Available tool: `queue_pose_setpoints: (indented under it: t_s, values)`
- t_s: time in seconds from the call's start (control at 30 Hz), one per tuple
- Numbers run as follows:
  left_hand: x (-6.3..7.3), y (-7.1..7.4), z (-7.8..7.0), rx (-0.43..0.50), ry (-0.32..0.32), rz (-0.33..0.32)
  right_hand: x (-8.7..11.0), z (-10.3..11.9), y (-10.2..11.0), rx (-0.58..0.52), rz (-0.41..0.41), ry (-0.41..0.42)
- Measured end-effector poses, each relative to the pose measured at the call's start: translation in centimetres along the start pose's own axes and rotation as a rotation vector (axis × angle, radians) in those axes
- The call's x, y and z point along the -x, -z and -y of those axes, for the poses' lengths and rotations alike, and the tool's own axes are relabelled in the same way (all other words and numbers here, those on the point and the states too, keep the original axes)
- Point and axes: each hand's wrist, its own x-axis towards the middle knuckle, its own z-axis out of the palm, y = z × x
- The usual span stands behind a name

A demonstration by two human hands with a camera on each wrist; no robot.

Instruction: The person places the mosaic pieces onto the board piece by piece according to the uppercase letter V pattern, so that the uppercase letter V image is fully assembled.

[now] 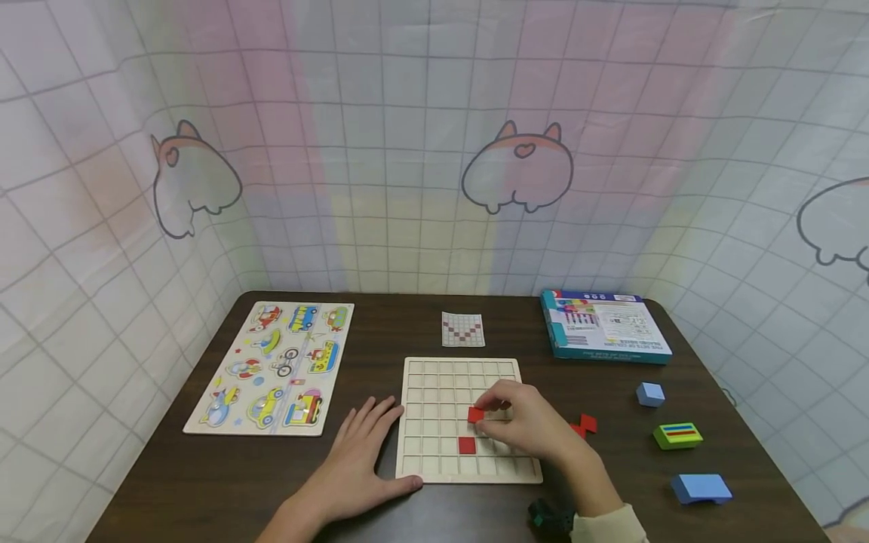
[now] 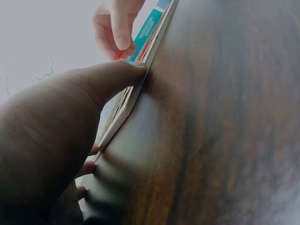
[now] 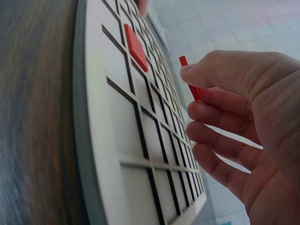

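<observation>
A pale wooden grid board [image 1: 434, 469] lies in the middle of the table. One red square tile [image 1: 467, 446] sits in a cell of its lower half. Above the board my right hand [image 1: 529, 422] pinches another red square tile [image 3: 183, 61] between thumb and forefinger, held on edge in the right wrist view. My left hand [image 1: 363, 464] lies spread at the board's left side, its thumb on the lower left corner and its fingertips by the left edge. More red tiles [image 1: 588, 424] lie right of the board, partly hidden by my right forearm.
Behind the board lies a small pattern card [image 1: 463, 329]. A vehicle puzzle board [image 1: 271, 369] is at the left, a flat box [image 1: 611, 328] at the back right. Blue [image 1: 650, 394], green [image 1: 677, 436] and arched blue [image 1: 702, 489] blocks stand at the right. A dark object [image 1: 548, 519] is near my right wrist.
</observation>
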Motion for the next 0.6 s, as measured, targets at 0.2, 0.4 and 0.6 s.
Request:
queue_pose_setpoints:
  t_s: [0.2,0.4,0.6]
  values:
    - [0.0,-0.1,-0.1,0.0,0.002,0.0,-0.6,0.5,-1.1,-0.014,0.03,0.019]
    - [0.0,0.0,-0.1,0.006,-0.007,-0.003,-1.1,0.9,-2.0,-0.004,0.046,0.053]
    - [0.0,0.0,-0.1,0.003,-0.006,-0.003,-1.3,1.3,-2.6,0.002,0.046,0.06]
